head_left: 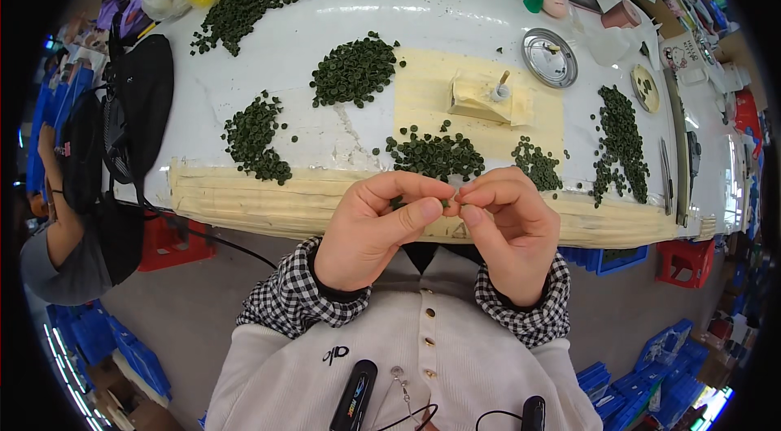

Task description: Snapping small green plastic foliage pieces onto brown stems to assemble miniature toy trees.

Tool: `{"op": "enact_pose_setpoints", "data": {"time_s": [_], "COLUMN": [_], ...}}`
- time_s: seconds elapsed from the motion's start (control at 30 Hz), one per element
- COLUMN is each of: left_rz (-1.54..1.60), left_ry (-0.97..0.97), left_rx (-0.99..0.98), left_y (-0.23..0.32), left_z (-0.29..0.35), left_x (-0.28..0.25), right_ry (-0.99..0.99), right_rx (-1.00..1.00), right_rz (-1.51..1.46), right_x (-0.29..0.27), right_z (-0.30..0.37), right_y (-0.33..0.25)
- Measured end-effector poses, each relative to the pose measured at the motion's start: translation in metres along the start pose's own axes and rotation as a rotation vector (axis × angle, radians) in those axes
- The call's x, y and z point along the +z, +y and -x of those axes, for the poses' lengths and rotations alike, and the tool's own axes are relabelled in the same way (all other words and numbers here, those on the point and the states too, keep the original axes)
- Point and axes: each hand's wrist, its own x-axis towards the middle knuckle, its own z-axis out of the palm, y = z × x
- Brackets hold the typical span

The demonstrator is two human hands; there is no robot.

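Observation:
My left hand (368,229) is raised in front of the table's near edge, thumb and forefinger pinching a small dark green piece (445,203). Close against it, the fingertips of my right hand (519,231) are drawn together. What they grip is too small to make out. Just beyond both hands lies a heap of small green round pieces (439,156), with a smaller heap (537,166) to its right. Behind these a block wrapped in cream tape (482,99) carries a short upright peg (503,83).
More green heaps (355,70) cover the white table (455,8). A round metal dish (530,44) and a cream dish (639,77) stand at the right, near tweezers (665,175). A black bag (145,118) hangs at the left edge. Another person's arm (61,223) is far left.

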Motion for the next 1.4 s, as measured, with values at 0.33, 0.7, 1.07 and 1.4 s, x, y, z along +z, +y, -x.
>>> {"op": "enact_pose_setpoints", "data": {"time_s": [0.33,0.7,1.07,1.4], "left_rz": [-0.124,-0.247,-0.192,-0.278], "left_ry": [0.072,0.149,0.129,-0.051], "left_rx": [0.05,0.131,0.148,0.062], "left_y": [0.0,-0.004,-0.003,0.002], "left_z": [0.002,0.001,0.002,0.0], "left_x": [0.005,0.005,0.004,0.0], "right_ry": [0.006,0.059,-0.023,-0.113], "right_rx": [0.002,-0.314,-0.508,-0.332], "right_rz": [0.011,0.368,0.516,0.323], "right_x": [0.002,0.006,0.004,-0.009], "right_z": [0.001,-0.002,-0.005,-0.005], "right_y": [0.0,0.002,-0.002,-0.003]}}
